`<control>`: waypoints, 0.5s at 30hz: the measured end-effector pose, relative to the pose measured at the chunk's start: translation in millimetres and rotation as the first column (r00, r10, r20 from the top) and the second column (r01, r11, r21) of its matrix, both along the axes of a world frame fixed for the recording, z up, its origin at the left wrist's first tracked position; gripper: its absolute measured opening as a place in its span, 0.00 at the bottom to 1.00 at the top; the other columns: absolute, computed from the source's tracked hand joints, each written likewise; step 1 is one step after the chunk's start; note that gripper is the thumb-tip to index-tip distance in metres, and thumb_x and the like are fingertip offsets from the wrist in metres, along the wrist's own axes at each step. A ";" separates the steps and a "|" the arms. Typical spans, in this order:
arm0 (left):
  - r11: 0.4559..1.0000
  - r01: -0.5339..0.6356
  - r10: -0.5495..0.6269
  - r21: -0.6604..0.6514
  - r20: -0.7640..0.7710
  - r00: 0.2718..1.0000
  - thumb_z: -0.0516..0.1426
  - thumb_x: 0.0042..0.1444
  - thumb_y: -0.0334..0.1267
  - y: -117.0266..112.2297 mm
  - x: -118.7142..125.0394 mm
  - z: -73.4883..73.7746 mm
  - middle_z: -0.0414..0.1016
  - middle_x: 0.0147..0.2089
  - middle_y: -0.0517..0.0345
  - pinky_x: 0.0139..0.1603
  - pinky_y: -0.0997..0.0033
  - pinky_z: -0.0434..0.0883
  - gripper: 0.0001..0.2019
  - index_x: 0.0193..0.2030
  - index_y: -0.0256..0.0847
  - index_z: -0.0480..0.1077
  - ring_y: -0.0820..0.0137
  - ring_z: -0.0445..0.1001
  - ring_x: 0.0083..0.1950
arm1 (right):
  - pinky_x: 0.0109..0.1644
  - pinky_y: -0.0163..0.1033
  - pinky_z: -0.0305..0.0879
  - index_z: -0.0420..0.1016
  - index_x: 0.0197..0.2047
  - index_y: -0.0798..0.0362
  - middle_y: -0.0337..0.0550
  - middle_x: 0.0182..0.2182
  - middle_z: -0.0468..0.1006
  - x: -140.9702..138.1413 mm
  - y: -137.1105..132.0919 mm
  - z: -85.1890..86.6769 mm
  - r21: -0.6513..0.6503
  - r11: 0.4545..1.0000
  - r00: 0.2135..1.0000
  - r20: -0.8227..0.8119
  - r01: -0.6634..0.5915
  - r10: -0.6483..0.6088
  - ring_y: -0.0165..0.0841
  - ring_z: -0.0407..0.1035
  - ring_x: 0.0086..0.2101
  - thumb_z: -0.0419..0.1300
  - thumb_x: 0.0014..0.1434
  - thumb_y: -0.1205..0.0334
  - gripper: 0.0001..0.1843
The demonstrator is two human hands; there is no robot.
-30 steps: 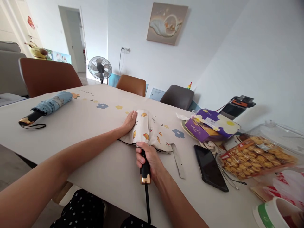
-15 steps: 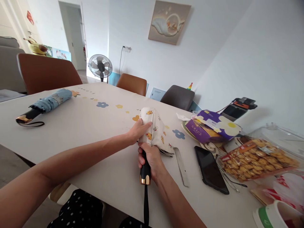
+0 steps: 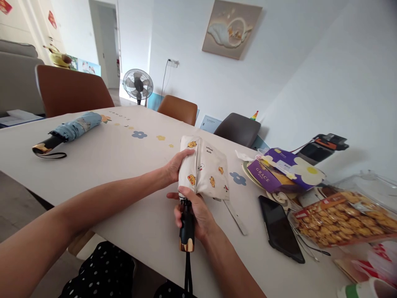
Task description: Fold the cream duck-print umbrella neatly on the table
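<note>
A white folding umbrella (image 3: 214,169) with yellow cartoon prints is held over the table in front of me. Its black handle with a gold end and a wrist strap points towards me, and one panel of its cloth lies spread to the right. My left hand (image 3: 179,166) grips the left side of the folded cloth, thumb on top. Around the base of the cloth and the top of the handle is my right hand (image 3: 195,213), its thumb pressed on the fabric and some fingers loose. A flat pale strip (image 3: 236,217) lies partly under the cloth.
A blue folded umbrella (image 3: 79,127) lies at the left on the table (image 3: 124,165). To the right are a black phone (image 3: 281,227), a purple box (image 3: 273,171), a clear container of cookies (image 3: 344,215) and a paper cup (image 3: 361,289). Chairs stand along the far side.
The umbrella's loose panel has turned flatter and faces up more. Some fingers of my right hand have loosened from the handle. The view has shifted slightly left.
</note>
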State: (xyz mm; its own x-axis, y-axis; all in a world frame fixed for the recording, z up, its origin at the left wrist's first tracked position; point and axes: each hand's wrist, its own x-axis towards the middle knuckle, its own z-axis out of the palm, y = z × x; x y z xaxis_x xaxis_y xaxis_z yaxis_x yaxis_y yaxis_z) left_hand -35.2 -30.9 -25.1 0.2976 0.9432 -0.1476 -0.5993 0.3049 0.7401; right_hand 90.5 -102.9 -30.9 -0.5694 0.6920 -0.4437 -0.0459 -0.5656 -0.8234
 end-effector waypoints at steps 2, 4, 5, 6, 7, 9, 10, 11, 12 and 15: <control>1.000 0.010 -0.009 0.029 -0.033 0.999 0.52 0.50 0.53 -0.8 0.0 2.5 0.76 0.38 0.47 0.46 0.57 0.72 0.24 0.46 0.36 0.68 0.57 0.75 0.42 | 0.13 0.31 0.52 0.70 0.32 0.58 0.35 0.11 0.66 -1.2 -0.5 -1.6 0.024 1.000 0.999 -0.027 -0.016 0.017 0.25 0.56 0.10 0.58 0.50 0.53 0.15; 0.998 0.020 -0.016 0.059 -0.072 0.997 0.52 0.49 0.55 1.3 -0.2 0.8 0.76 0.38 0.47 0.45 0.58 0.72 0.24 0.45 0.37 0.68 0.57 0.74 0.42 | 0.13 0.31 0.52 0.68 0.27 0.57 0.32 0.09 0.62 -3.5 0.7 -4.7 0.054 0.998 0.997 -0.074 0.032 -0.028 0.23 0.52 0.09 0.59 0.49 0.55 0.12; 0.997 0.022 -0.015 0.069 -0.105 0.994 0.51 0.49 0.55 3.7 -0.5 -2.2 0.76 0.38 0.46 0.45 0.58 0.72 0.25 0.45 0.36 0.68 0.57 0.74 0.42 | 0.13 0.31 0.52 0.67 0.24 0.56 0.30 0.09 0.60 -4.7 2.1 -6.6 0.051 0.997 0.994 -0.089 0.065 -0.061 0.22 0.49 0.09 0.60 0.49 0.57 0.12; 0.997 0.006 0.006 0.071 -0.160 0.987 0.51 0.50 0.55 6.9 -0.9 -6.5 0.76 0.39 0.45 0.44 0.58 0.72 0.25 0.44 0.36 0.68 0.57 0.74 0.43 | 0.13 0.31 0.52 0.65 0.23 0.56 0.29 0.10 0.59 -5.8 4.1 -8.5 0.030 0.994 0.990 -0.101 0.103 -0.100 0.21 0.48 0.09 0.60 0.49 0.58 0.12; 0.997 -0.034 0.051 0.072 -0.250 0.967 0.52 0.49 0.55 10.6 -1.6 -11.5 0.76 0.40 0.44 0.44 0.59 0.71 0.25 0.44 0.36 0.68 0.57 0.74 0.44 | 0.13 0.30 0.53 0.64 0.22 0.56 0.29 0.11 0.59 -6.6 6.5 -10.1 -0.009 0.990 0.983 -0.112 0.143 -0.143 0.20 0.48 0.10 0.60 0.48 0.59 0.12; 0.978 -0.177 0.210 0.114 -0.519 0.829 0.54 0.49 0.53 17.9 -3.3 -21.4 0.74 0.44 0.42 0.46 0.59 0.70 0.24 0.45 0.34 0.66 0.56 0.72 0.47 | 0.13 0.29 0.53 0.63 0.24 0.55 0.30 0.16 0.62 -7.1 11.5 -12.0 -0.109 0.974 0.966 -0.148 0.198 -0.213 0.19 0.49 0.11 0.61 0.48 0.61 0.11; 0.951 -0.251 0.307 0.181 -0.654 0.692 0.55 0.48 0.51 20.7 -4.0 -24.7 0.72 0.47 0.41 0.48 0.58 0.68 0.24 0.47 0.34 0.65 0.55 0.70 0.49 | 0.13 0.29 0.53 0.62 0.25 0.55 0.30 0.18 0.63 -6.8 13.8 -12.4 -0.149 0.966 0.957 -0.166 0.213 -0.237 0.18 0.49 0.12 0.62 0.48 0.62 0.10; 0.914 -0.291 0.400 0.284 -0.752 0.524 0.56 0.48 0.48 22.5 -4.3 -26.2 0.70 0.51 0.40 0.51 0.58 0.66 0.25 0.49 0.35 0.64 0.54 0.67 0.53 | 0.14 0.28 0.53 0.62 0.26 0.55 0.30 0.19 0.64 -6.3 15.8 -12.3 -0.176 0.958 0.949 -0.183 0.225 -0.256 0.18 0.50 0.12 0.62 0.48 0.63 0.10; 0.869 -0.283 0.487 0.405 -0.798 0.355 0.57 0.47 0.44 23.1 -3.7 -25.5 0.66 0.55 0.41 0.54 0.58 0.63 0.26 0.52 0.35 0.61 0.54 0.64 0.57 | 0.14 0.28 0.54 0.62 0.27 0.55 0.30 0.19 0.64 -5.7 17.2 -12.1 -0.190 0.953 0.943 -0.193 0.236 -0.272 0.18 0.49 0.13 0.61 0.48 0.63 0.10; 0.749 -0.015 0.662 0.663 -0.745 0.083 0.54 0.50 0.36 19.8 7.3 -12.2 0.61 0.59 0.45 0.59 0.60 0.57 0.24 0.55 0.37 0.60 0.58 0.57 0.61 | 0.14 0.29 0.54 0.62 0.28 0.54 0.30 0.19 0.62 -4.8 18.8 -11.2 -0.204 0.947 0.937 -0.196 0.249 -0.288 0.19 0.49 0.13 0.60 0.49 0.63 0.09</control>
State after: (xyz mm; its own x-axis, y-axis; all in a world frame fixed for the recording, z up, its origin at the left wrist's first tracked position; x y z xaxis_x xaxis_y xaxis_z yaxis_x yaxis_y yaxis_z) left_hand -27.9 -11.0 -37.3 -0.1371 0.9093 0.3928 0.6833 -0.2003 0.7021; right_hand 85.7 -84.1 -42.1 -0.4699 0.7560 -0.4556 -0.3847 -0.6400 -0.6652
